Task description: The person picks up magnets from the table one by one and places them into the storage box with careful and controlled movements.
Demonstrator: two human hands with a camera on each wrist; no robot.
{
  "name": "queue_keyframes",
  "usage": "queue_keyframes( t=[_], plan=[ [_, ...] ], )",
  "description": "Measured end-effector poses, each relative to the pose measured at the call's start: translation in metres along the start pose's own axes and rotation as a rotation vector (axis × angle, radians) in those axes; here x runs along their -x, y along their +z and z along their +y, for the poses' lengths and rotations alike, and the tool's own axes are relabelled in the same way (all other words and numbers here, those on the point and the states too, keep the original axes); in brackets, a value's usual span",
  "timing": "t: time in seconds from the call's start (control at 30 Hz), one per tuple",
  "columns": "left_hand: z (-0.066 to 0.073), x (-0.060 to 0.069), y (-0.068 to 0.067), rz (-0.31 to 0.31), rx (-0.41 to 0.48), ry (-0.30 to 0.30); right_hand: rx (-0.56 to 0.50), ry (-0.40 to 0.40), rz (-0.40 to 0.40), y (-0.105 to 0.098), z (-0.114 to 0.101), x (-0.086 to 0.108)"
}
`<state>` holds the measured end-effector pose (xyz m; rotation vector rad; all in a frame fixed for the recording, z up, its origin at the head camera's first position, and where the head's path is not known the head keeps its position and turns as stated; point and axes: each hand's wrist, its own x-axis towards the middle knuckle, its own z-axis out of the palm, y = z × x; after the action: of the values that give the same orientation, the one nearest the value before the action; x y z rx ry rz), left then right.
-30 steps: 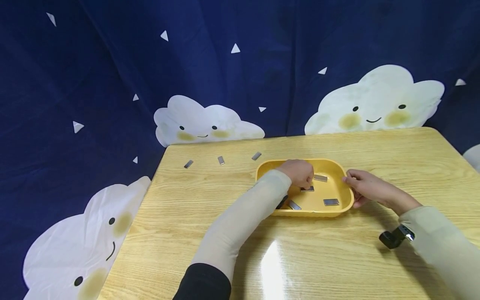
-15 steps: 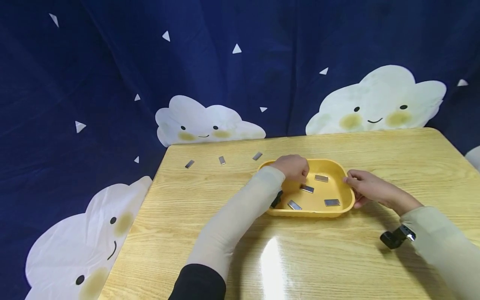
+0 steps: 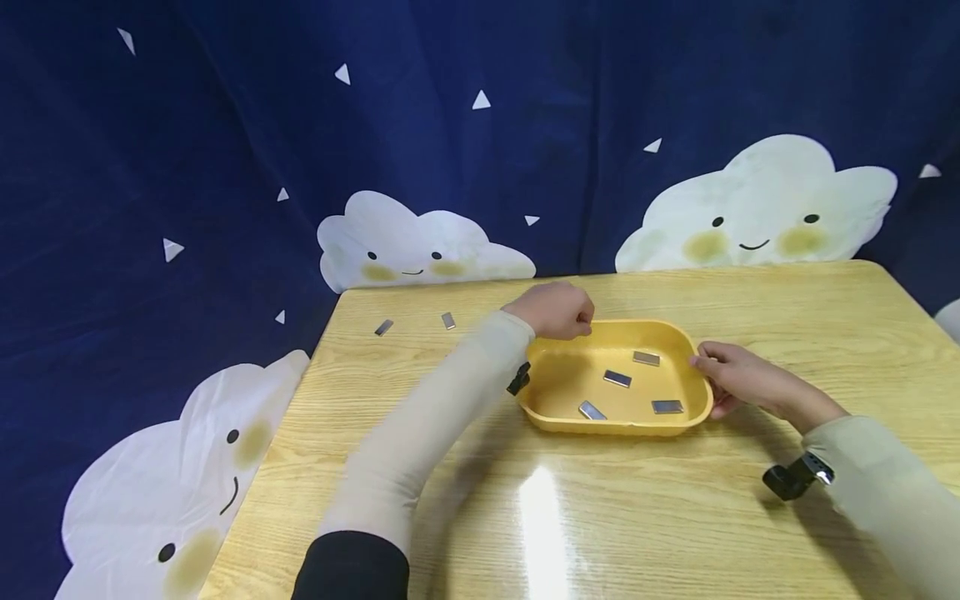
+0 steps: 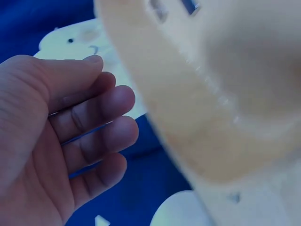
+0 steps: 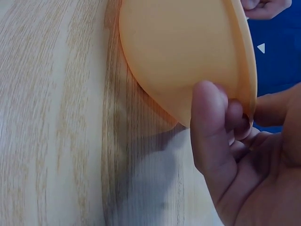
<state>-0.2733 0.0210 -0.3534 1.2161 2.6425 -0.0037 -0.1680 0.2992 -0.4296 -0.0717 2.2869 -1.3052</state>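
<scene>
One tray (image 3: 600, 427) tight in right fingers (image 5: 209, 106), four metal pieces (image 3: 617, 378) inside, two outside; left fingers (image 4: 123, 134) slack

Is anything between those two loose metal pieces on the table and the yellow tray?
Yes: in the head view, the left sleeve crosses between the metal pieces and the yellow tray, with the left hand by its far rim.

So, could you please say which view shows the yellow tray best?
The head view: it shows nearly the whole yellow tray, with four metal pieces inside. The left wrist view has a blurred part, the right wrist one outer end.
</scene>
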Motion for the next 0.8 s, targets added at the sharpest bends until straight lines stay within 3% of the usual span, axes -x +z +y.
queue_keyframes(
  t=[0.17, 0.47, 0.6, 0.8],
  plan=[
    [-0.011, 0.018, -0.016, 0.027, 0.014, -0.02, -0.005, -0.001, -0.002, 0.001, 0.0, 0.0],
    [-0.041, 0.045, -0.022, 0.083, 0.02, -0.055, -0.007, 0.007, 0.008, 0.001, 0.001, -0.001],
    [-0.058, 0.058, -0.03, 0.124, 0.063, -0.07, -0.011, 0.008, 0.01, 0.002, 0.0, -0.001],
    [-0.073, 0.077, -0.04, 0.134, 0.106, -0.102, -0.015, 0.0, 0.011, 0.002, -0.001, 0.0]
  ],
)
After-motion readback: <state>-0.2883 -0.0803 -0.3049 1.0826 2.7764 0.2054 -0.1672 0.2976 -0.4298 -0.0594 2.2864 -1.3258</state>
